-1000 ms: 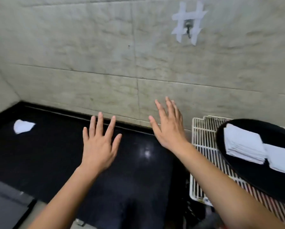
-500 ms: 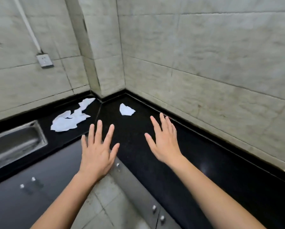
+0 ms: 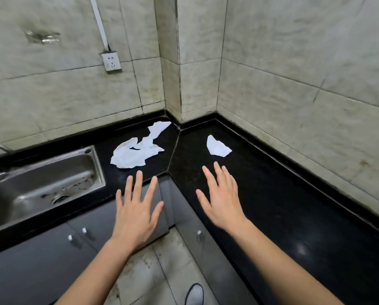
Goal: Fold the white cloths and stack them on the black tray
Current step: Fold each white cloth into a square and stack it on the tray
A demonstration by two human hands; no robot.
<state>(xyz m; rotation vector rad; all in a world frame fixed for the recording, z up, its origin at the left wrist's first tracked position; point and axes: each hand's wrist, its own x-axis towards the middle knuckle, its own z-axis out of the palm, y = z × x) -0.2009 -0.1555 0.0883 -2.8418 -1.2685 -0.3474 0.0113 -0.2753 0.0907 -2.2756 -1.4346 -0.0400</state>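
Left hand (image 3: pixel 137 208) flat, fingers spread, empty; right hand (image 3: pixel 220 201) same. Small crumpled white cloth (image 3: pixel 217 146) straight ahead of right hand, near. Larger rumpled white cloth (image 3: pixel 135 153) ahead of left hand, long axis slanting toward corner of glossy black countertop (image 3: pixel 272 194).

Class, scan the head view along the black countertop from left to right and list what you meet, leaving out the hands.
steel sink → crumpled white cloth heap → small white cloth

Glossy black stone counter (image 3: pixel 272 194), brushed metal sink (image 3: pixel 41 179), crumpled white cloths (image 3: pixel 131 154)
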